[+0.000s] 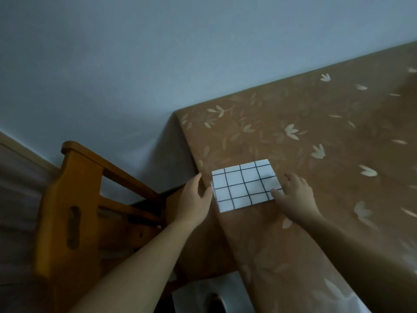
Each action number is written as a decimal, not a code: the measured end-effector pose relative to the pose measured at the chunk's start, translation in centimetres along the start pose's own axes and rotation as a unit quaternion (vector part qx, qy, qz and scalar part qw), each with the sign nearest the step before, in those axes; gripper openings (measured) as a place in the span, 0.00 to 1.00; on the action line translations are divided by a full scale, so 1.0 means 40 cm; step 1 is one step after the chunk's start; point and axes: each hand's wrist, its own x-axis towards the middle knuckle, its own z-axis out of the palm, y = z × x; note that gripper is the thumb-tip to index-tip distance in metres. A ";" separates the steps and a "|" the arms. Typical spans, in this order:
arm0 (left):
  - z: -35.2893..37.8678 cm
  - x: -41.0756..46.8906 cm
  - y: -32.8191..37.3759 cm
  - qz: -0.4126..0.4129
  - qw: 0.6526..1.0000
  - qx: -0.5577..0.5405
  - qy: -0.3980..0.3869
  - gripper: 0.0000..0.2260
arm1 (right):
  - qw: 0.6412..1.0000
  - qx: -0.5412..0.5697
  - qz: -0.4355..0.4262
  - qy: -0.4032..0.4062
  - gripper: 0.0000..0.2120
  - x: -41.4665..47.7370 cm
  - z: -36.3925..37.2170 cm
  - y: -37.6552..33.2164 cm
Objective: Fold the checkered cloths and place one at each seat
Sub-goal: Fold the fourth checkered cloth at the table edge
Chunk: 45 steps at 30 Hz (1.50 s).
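A folded checkered cloth point(246, 185) is laid flat near the counter point(316, 154) edge, beside a wooden chair point(74, 199). Its left edge is touched by the left hand point(195, 199), its right corner by the right hand point(295, 195); both grips are released, fingers extended.

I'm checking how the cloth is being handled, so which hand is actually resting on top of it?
The right hand: its fingers lie on the folded cloth at its right edge. The left hand is only at the cloth's left edge, over the table rim, not on top.
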 end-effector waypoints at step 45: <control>0.097 0.048 0.038 0.243 0.877 0.407 -0.078 0.33 | 0.941 -0.250 -0.226 -0.020 0.26 0.053 0.104 -0.023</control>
